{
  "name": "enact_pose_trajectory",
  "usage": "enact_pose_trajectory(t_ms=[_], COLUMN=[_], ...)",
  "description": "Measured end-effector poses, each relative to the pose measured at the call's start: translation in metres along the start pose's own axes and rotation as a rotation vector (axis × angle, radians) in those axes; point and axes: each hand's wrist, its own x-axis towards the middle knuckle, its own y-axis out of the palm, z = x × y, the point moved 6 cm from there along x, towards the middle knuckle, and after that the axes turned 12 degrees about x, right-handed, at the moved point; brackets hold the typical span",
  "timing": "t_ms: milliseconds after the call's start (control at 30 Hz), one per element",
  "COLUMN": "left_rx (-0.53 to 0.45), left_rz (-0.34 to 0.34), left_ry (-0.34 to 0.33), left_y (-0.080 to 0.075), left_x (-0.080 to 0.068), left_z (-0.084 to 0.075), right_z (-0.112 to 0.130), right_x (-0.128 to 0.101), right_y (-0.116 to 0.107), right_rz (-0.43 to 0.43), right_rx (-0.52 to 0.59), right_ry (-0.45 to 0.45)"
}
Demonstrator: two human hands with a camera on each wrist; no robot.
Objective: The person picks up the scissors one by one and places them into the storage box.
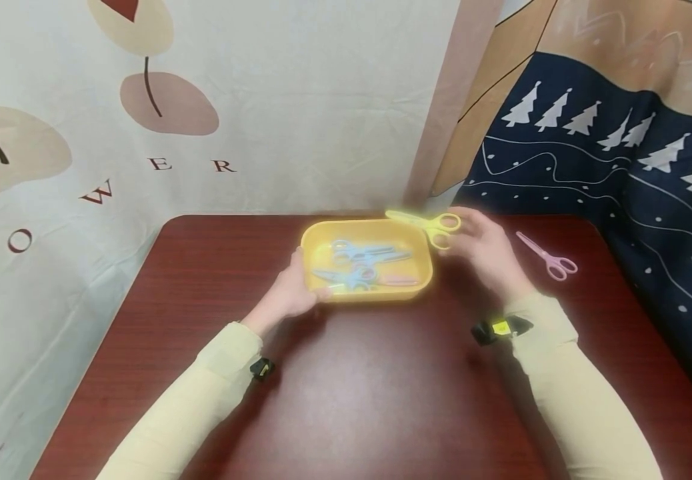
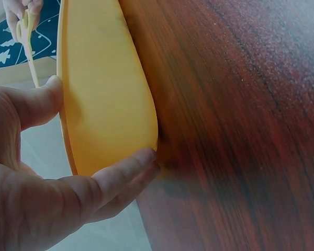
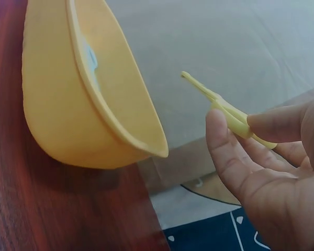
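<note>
A yellow tray [image 1: 322, 233] sits on the dark red table [image 1: 382, 387] and holds blue scissors [image 1: 361, 253] and a pink pair [image 1: 399, 280]. My left hand [image 1: 295, 287] grips the tray's near left corner, thumb on the rim [image 2: 68, 104] and fingers [image 2: 120, 175] under its outer wall. My right hand [image 1: 484, 250] pinches yellow scissors [image 1: 427, 223] by the handles, blades pointing left over the tray's far right corner. In the right wrist view the yellow scissors [image 3: 227, 112] sit between thumb and fingers, just beside the tray's rim [image 3: 120, 94].
Another pink pair of scissors [image 1: 547, 257] lies on the table to the right of my right hand. A printed cloth hangs behind the table, and a dark blue cloth with white trees [image 1: 622, 167] drapes along the right edge.
</note>
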Motion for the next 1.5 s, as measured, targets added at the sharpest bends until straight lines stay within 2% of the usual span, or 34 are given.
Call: enact_pose_trajectory(t_ms=[333,1200,1500], left_rx=[0.018,0.021,0.022], left_rz=[-0.019,0.003,-0.005], left_ry=[0.020,-0.007,-0.002], left_y=[-0.001,-0.001,-0.001], left_x=[0.000,0.000,0.001], left_z=[-0.001,0.001,0.000], right_z=[0.007,0.011,0.013], right_x=[0.003,0.019,0.025], right_y=[0.015,0.045,0.057], right_rz=[0.056,0.139,0.169], right_rx=[0.001,0.005,-0.071], right_ry=[-0.052,0.011,-0.006])
